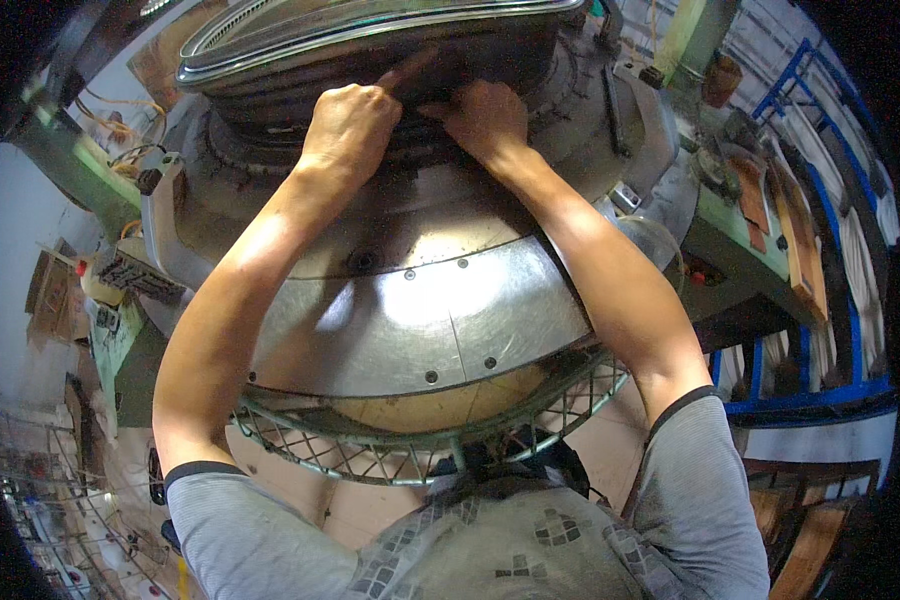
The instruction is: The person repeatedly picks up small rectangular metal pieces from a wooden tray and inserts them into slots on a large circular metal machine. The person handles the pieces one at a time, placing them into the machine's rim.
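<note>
Both my arms reach forward to a large round metal machine, which looks like a circular knitting machine. My left hand is closed in a loose fist, with a finger stretched up toward the dark side of the cylinder. Close to its right, my right hand is curled, one digit pointing left toward the other hand. Its remaining fingertips are hidden in shadow. Anything small between the fingers cannot be made out. Above the hands runs a shiny metal rim.
Nearest me is a curved polished plate with screws, above a green lattice guard. Green machine legs stand at left and right. A blue rack holds pale rolls at right. A control box sits at left.
</note>
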Tool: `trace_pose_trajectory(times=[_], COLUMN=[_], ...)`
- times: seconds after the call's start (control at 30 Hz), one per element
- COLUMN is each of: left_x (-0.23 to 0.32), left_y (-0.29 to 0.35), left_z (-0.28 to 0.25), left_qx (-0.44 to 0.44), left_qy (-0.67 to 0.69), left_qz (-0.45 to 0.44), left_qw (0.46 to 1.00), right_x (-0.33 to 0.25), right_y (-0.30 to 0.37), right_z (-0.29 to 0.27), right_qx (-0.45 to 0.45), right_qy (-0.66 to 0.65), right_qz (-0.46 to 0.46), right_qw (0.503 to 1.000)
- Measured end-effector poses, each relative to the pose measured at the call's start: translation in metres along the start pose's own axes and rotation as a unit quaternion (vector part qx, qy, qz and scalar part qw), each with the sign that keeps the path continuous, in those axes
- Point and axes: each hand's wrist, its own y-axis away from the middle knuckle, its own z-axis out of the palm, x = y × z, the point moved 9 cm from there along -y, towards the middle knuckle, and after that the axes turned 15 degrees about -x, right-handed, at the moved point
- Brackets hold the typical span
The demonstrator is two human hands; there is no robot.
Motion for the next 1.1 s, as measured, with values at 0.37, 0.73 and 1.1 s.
trace_pose_trajectory(times=[0.37, 0.73, 1.1], left_x=[-0.007, -0.009, -0.011], left_y=[0.006, 0.004, 0.000], left_z=[-0.019, -0.008, 0.007], left_qx=[0.018, 0.028, 0.036], left_qy=[0.032, 0.056, 0.076], left_qz=[0.041, 0.008, -0.012], left_qw=[0.999, 0.998, 0.996], right_x=[0.003, -0.020, -0.019], right_y=[-0.008, 0.004, 0.011], right_z=[0.002, 0.007, 0.002], right_qx=[0.053, -0.014, 0.004], right_qy=[-0.065, -0.055, 0.010], right_qz=[-0.004, -0.056, -0.045], right_qw=[0.996, 0.997, 0.999])
